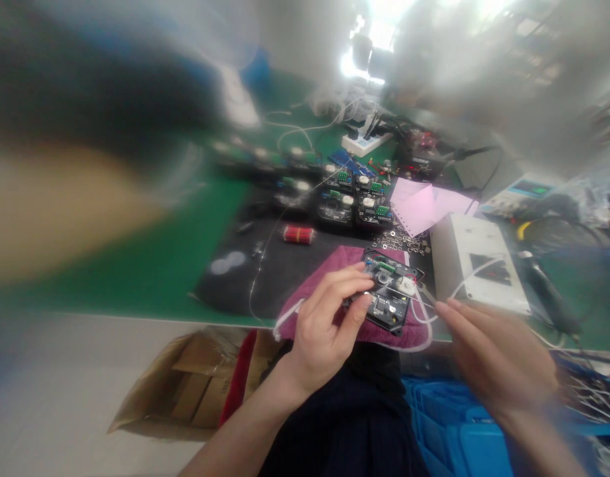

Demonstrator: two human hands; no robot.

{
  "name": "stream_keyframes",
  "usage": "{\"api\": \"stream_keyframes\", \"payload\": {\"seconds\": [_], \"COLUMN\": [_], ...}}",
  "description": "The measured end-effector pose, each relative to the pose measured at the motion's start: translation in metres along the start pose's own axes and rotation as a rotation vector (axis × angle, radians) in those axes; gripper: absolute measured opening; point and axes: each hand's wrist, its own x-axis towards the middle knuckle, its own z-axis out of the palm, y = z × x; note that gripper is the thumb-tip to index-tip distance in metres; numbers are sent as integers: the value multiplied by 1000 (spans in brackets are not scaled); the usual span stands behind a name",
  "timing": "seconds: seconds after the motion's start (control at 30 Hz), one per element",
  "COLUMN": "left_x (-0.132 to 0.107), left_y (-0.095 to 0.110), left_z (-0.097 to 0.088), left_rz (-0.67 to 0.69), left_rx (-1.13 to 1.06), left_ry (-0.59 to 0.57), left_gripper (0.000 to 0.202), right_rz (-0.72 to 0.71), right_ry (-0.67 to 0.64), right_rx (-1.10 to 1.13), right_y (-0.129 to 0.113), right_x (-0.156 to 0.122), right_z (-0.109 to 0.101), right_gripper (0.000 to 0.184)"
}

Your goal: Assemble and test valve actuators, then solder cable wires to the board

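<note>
A black circuit board (390, 311) with a white round part and a green connector lies on a maroon cloth (329, 265) near the bench edge. My left hand (329, 315) grips the board's left side, fingers on top and thumb at the lower edge. To the right of the board, my right hand (493, 351) is closed in a pinch, slightly blurred. From its fingertips a thin pale rod or wire (418, 297) reaches across toward the white part; its exact kind is unclear. A white cord (424, 320) loops beside the board.
Several similar boards (334, 205) stand behind on a dark mat (235, 285). A red spool (299, 234), loose small metal rings (394, 240), pink paper (418, 205) and a white box (476, 258) surround the work area. A blue crate (454, 417) is below the bench.
</note>
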Motion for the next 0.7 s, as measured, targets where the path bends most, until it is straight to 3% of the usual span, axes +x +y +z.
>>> {"api": "stream_keyframes", "payload": {"seconds": [0.13, 0.2, 0.3, 0.33, 0.4, 0.5, 0.63, 0.7], "left_x": [-1, -1, -2, -2, -2, -1, -1, -2], "left_y": [0, 0, 0, 0, 0, -1, -3, -5], "left_z": [1, 1, 3, 3, 3, 1, -2, -2], "left_rz": [5, 16, 32, 35, 30, 25, 6, -7], "left_rx": [-12, -21, -15, -9, -1, -3, 8, 20], "left_ry": [2, 0, -7, -5, 0, 7, -4, 2], "left_gripper": [29, 31, 33, 32, 32, 31, 31, 30], "right_rz": [224, 463, 917, 1027, 1134, 1009, 407, 151], "right_ry": [-79, -216, -477, -516, -453, -174, 1, 36], "right_rx": [306, 582, 1100, 1239, 1362, 1138, 651, 425], "right_y": [0, 0, -3, -5, -13, -24, -22, -15], "right_x": [17, 24, 27, 27, 25, 21, 14, 8], "right_z": [-2, -3, -4, -4, -4, -4, 0, 3], "right_gripper": [19, 14, 27, 29, 29, 21, 8, 24]}}
